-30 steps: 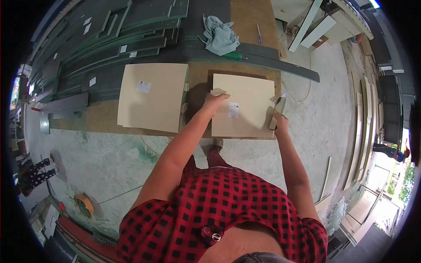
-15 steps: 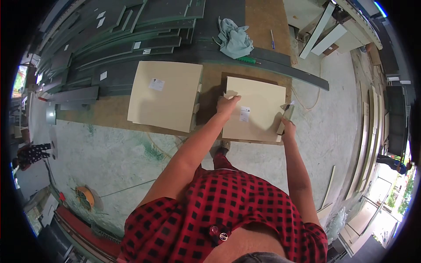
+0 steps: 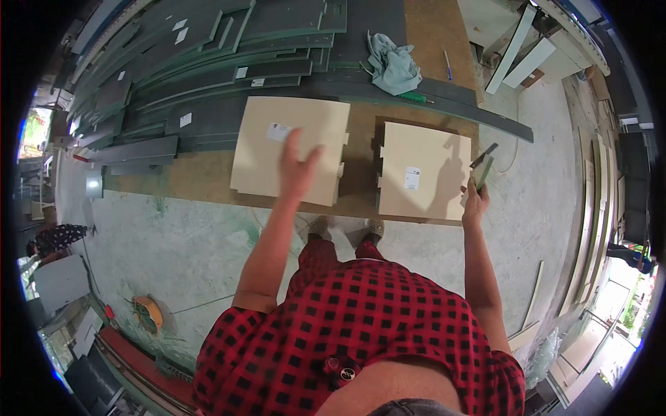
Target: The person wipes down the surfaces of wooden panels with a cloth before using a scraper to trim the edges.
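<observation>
My left hand is blurred, with thumb and fingers apart and nothing in it. It hovers over the left stack of beige panels, whose top bears a white label. At the right edge of the other stack of beige panels, my right hand is closed around a narrow beige block. A thin dark strip sticks out beside the block's upper end. The right stack has its own white label, and the right hand's shadow falls on it.
Long dark green panels lie piled at the back left. A grey-blue cloth, a green-handled tool and a pen lie behind the stacks. A long dark board juts past the brown tabletop on the right.
My left hand has left the right stack's left edge and swung left over the left stack. My right hand has tilted the block and moved slightly outward. The view has shifted.
</observation>
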Tool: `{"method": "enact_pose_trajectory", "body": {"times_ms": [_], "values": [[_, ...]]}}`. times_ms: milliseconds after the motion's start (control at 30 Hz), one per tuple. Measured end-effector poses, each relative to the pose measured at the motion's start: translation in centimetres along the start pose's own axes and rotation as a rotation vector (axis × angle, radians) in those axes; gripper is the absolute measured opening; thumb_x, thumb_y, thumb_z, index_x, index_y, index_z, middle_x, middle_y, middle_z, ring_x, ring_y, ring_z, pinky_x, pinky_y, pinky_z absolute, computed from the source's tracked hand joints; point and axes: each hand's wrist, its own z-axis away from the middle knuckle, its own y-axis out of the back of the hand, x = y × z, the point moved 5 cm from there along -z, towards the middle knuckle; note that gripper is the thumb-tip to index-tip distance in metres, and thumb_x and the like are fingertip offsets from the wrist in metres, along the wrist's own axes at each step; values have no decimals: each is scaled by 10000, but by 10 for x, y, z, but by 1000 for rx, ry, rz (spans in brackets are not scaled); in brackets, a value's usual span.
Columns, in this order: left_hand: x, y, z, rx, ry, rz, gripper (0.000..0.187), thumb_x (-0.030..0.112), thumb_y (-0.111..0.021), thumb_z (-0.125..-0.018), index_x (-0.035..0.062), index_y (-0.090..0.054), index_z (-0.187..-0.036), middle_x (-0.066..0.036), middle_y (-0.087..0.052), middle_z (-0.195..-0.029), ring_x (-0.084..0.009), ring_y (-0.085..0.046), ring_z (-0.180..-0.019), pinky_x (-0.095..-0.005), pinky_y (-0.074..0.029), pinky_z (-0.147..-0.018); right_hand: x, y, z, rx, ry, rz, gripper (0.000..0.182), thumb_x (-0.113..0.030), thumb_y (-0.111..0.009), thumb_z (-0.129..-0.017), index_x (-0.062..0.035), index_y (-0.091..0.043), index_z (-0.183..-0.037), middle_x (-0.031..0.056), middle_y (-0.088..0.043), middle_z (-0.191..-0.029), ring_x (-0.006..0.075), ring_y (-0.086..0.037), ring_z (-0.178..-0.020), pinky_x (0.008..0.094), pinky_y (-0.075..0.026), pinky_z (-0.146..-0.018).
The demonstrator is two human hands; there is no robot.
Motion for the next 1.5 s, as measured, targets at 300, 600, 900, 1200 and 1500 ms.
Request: {"method": "enact_pose_trajectory", "body": {"times_ms": [300,600,900,1200,1500], "values": [[-107,152,1,94,313,-375,519,293,-672,-795,4,-521,-1199,-167,-599,-1125,-286,-574,-1043,-381,-447,-876,-30,-147,132,-367,-223,-116,134,-70,-656,-813,-21,-617,-931,20,-577,-707,110,-521,-541,276,-435,-483],[-134,163,5,-165,546,-158,470,345,-651,-797,-25,-610,-1084,-129,-643,-994,-198,-599,-896,-346,-456,-783,-17,-227,215,-530,-325,-199,243,-79,-648,-841,-22,-628,-1076,6,-635,-937,85,-554,-859,250,-431,-781],[-154,159,2,-235,524,-117,511,379,-690,-747,-50,-624,-1016,-211,-647,-1016,-295,-624,-951,-388,-467,-792,-12,-245,244,-482,-306,-200,250,-105,-637,-862,-23,-617,-1097,11,-638,-962,95,-559,-874,255,-435,-788],[-137,162,31,-273,478,-227,544,367,-705,-733,-48,-598,-1069,-186,-642,-1053,-276,-608,-990,-370,-465,-821,-10,-237,260,-498,-337,-133,285,-102,-645,-851,-9,-603,-1116,18,-636,-964,108,-558,-891,252,-436,-794],[-155,165,72,-158,541,13,645,282,-664,-809,25,-372,-1323,-168,-578,-1095,-221,-605,-909,-326,-499,-679,-2,-225,281,-439,-338,-268,238,-106,-622,-868,-34,-587,-1093,9,-624,-956,108,-557,-905,259,-425,-817]]}}
